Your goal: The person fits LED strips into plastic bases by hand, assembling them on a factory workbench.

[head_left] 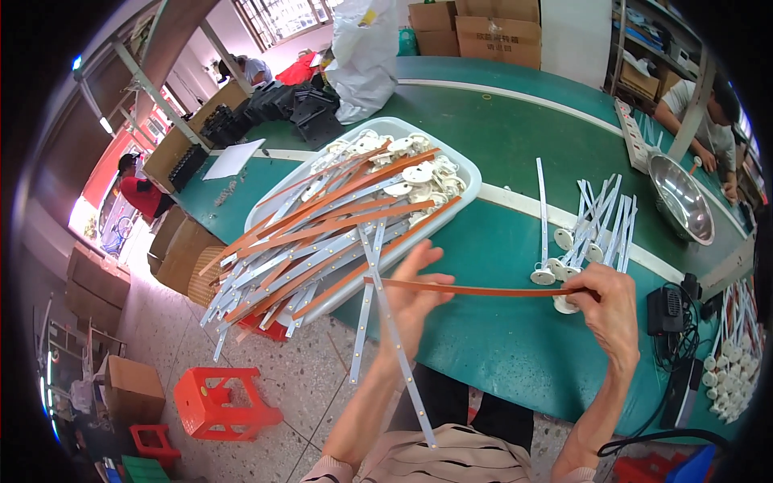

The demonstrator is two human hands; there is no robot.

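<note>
My left hand (pixel 415 294) pinches one end of a long orange strip (pixel 483 290); a white light strip (pixel 394 338) also runs through its fingers and hangs down toward my lap. My right hand (pixel 608 306) grips the strip's other end together with a white round disc (pixel 565 305), over the green table (pixel 499 338). Just beyond the left hand stands a white tray (pixel 467 173) piled with several orange and white strips and white discs, many hanging over its near-left edge.
A fan of finished white strips with discs (pixel 592 229) lies by the right hand. A steel bowl (pixel 680 197), a power strip (pixel 632 133), black devices (pixel 667 310) and another strip pile (pixel 729 362) sit to the right. Orange stools (pixel 217 402) stand below. Other people work around the table.
</note>
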